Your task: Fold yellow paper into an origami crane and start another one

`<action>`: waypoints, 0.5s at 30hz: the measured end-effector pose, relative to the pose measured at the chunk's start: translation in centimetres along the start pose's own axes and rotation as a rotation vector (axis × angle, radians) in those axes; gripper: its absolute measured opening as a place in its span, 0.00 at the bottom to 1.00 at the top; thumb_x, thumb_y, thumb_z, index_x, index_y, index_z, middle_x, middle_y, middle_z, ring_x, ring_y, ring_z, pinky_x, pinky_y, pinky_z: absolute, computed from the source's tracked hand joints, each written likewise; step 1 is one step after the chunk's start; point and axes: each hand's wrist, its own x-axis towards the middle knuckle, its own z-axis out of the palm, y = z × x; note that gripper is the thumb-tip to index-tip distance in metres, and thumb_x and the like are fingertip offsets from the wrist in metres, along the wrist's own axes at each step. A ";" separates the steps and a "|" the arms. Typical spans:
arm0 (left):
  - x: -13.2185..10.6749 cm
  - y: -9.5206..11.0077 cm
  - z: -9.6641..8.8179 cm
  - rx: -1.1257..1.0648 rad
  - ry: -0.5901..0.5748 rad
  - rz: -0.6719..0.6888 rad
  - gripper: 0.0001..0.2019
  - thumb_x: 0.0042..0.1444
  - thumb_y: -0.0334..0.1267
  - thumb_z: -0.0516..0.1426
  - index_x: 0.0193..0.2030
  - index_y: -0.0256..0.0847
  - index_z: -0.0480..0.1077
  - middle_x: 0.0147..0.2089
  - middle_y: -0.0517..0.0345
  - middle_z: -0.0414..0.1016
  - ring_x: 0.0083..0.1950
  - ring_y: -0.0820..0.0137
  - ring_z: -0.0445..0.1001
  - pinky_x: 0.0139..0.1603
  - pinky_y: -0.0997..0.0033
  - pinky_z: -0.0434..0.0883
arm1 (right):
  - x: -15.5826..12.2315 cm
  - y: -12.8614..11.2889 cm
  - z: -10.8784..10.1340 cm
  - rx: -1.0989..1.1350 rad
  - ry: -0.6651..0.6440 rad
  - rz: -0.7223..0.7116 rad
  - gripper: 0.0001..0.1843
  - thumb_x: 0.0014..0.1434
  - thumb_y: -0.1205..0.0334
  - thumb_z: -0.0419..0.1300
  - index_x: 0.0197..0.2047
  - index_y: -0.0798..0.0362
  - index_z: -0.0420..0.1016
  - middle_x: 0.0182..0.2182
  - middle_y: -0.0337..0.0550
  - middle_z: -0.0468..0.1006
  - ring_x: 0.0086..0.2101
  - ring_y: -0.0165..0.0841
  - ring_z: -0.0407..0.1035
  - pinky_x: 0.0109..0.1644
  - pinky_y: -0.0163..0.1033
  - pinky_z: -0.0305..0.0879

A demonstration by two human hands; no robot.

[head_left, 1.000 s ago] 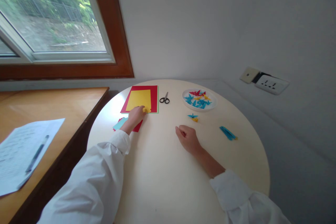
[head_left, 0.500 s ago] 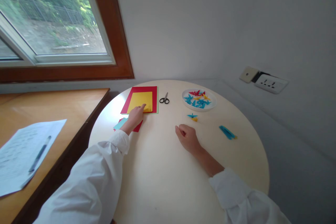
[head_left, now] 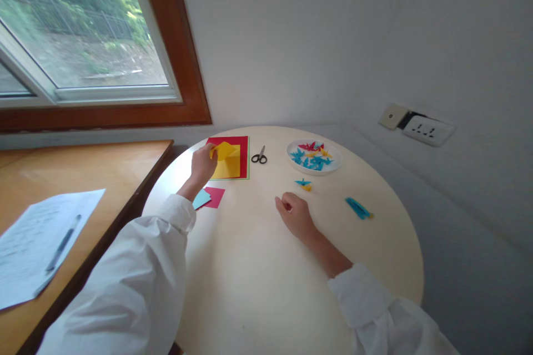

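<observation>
My left hand (head_left: 203,165) pinches a yellow sheet of paper (head_left: 224,150), raised and bent over the paper stack. Under it lie more yellow paper (head_left: 230,171) and a larger red sheet (head_left: 245,147) with a green edge showing. Small light blue paper (head_left: 201,198) and a pinkish-red square (head_left: 215,197) lie just below that wrist. My right hand (head_left: 296,215) rests on the table, fingers curled into a loose fist with nothing visible in them. Nearest to it are a small blue folded-paper crane (head_left: 303,182) and a yellow folded piece (head_left: 307,188).
Black-handled scissors (head_left: 259,158) lie right of the stack. A white dish (head_left: 291,165) holds several red, blue and yellow paper cranes. Blue folded strips (head_left: 357,208) lie at the right. A wooden desk (head_left: 137,166) with written paper (head_left: 25,233) and a pen (head_left: 64,244) stands left.
My left hand has moved left and up, lifting a yellow sheet whose lower corner it was touching before. More of the small red square now shows. My right hand keeps its place.
</observation>
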 end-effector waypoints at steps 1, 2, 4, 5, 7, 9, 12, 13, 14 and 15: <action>-0.2 0.2 -0.4 -0.025 0.032 0.005 0.15 0.59 0.35 0.46 0.46 0.34 0.71 0.43 0.44 0.76 0.44 0.58 0.73 0.44 0.62 0.67 | 0.1 0.1 0.1 0.007 0.005 0.003 0.18 0.56 0.61 0.51 0.18 0.49 0.48 0.17 0.32 0.55 0.21 0.27 0.52 0.26 0.34 0.51; -0.6 0.5 -0.7 -0.054 0.052 0.017 0.15 0.59 0.36 0.47 0.46 0.34 0.71 0.43 0.45 0.77 0.43 0.58 0.74 0.44 0.62 0.67 | 0.1 0.3 0.1 0.018 0.005 0.009 0.16 0.56 0.60 0.52 0.19 0.50 0.52 0.18 0.33 0.58 0.22 0.27 0.55 0.27 0.34 0.54; -1.9 1.2 -1.1 -0.118 0.060 0.061 0.14 0.59 0.37 0.48 0.44 0.34 0.71 0.41 0.46 0.77 0.41 0.60 0.74 0.43 0.63 0.68 | 0.2 0.6 0.3 0.045 -0.003 0.033 0.10 0.56 0.61 0.54 0.24 0.51 0.61 0.21 0.35 0.65 0.24 0.29 0.60 0.30 0.35 0.59; -2.8 1.5 -1.2 -0.150 0.053 0.089 0.13 0.58 0.36 0.49 0.43 0.34 0.72 0.41 0.47 0.78 0.40 0.61 0.75 0.43 0.63 0.69 | 0.2 0.7 0.3 0.056 -0.004 0.043 0.05 0.55 0.61 0.55 0.28 0.51 0.66 0.24 0.37 0.68 0.26 0.30 0.63 0.31 0.36 0.61; -5.2 2.1 -1.2 -0.212 0.016 0.171 0.10 0.57 0.35 0.52 0.40 0.36 0.73 0.41 0.48 0.78 0.41 0.62 0.75 0.44 0.64 0.70 | 0.2 1.0 0.5 0.056 0.012 0.042 0.10 0.53 0.63 0.58 0.41 0.51 0.69 0.32 0.43 0.72 0.34 0.34 0.67 0.36 0.40 0.65; -7.8 2.6 -0.9 -0.266 -0.039 0.259 0.08 0.56 0.34 0.54 0.36 0.38 0.75 0.38 0.51 0.79 0.40 0.64 0.75 0.44 0.64 0.71 | 0.1 1.3 0.5 0.025 0.032 0.015 0.23 0.51 0.65 0.60 0.52 0.48 0.66 0.43 0.48 0.72 0.43 0.39 0.67 0.43 0.45 0.67; -11.8 2.7 -0.2 -0.333 -0.125 0.372 0.07 0.52 0.29 0.56 0.33 0.40 0.76 0.38 0.54 0.79 0.40 0.67 0.76 0.44 0.66 0.72 | -0.1 1.4 0.6 -0.056 -0.007 -0.054 0.33 0.47 0.68 0.63 0.57 0.45 0.64 0.51 0.50 0.68 0.52 0.43 0.62 0.53 0.51 0.64; -13.0 2.6 0.0 -0.390 -0.150 0.423 0.08 0.52 0.28 0.56 0.34 0.40 0.76 0.38 0.52 0.78 0.40 0.67 0.76 0.43 0.65 0.72 | -0.2 1.3 0.7 -0.085 -0.041 -0.088 0.33 0.46 0.68 0.64 0.57 0.45 0.65 0.52 0.51 0.67 0.54 0.44 0.61 0.56 0.52 0.61; -14.0 2.5 0.2 -0.441 -0.171 0.458 0.09 0.52 0.27 0.56 0.35 0.40 0.76 0.38 0.52 0.78 0.39 0.67 0.75 0.41 0.65 0.73 | -0.3 1.3 0.7 -0.113 -0.084 -0.125 0.32 0.46 0.69 0.65 0.56 0.46 0.68 0.54 0.52 0.66 0.56 0.44 0.60 0.58 0.53 0.59; -14.9 2.4 0.3 -0.483 -0.193 0.479 0.10 0.52 0.26 0.55 0.36 0.39 0.76 0.38 0.51 0.78 0.39 0.68 0.75 0.40 0.66 0.73 | -0.5 1.2 0.8 -0.138 -0.135 -0.162 0.30 0.46 0.69 0.65 0.53 0.47 0.70 0.56 0.52 0.65 0.57 0.45 0.58 0.59 0.54 0.58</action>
